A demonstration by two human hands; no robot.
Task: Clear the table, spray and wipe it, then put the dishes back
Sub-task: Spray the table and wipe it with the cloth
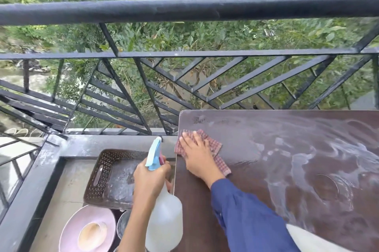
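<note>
The small red checked cloth (205,149) lies flat near the left edge of the wet dark brown tabletop (287,159), in the middle of the frame. It looks soft, light and floppy, so pressing on top works best. The right hand (196,155) lies open and flat on it. The left hand (150,178) is closed around the neck of a clear plastic spray bottle with a blue top (162,200), lower down. It looks light and maybe slippery. No writing can be read.
</note>
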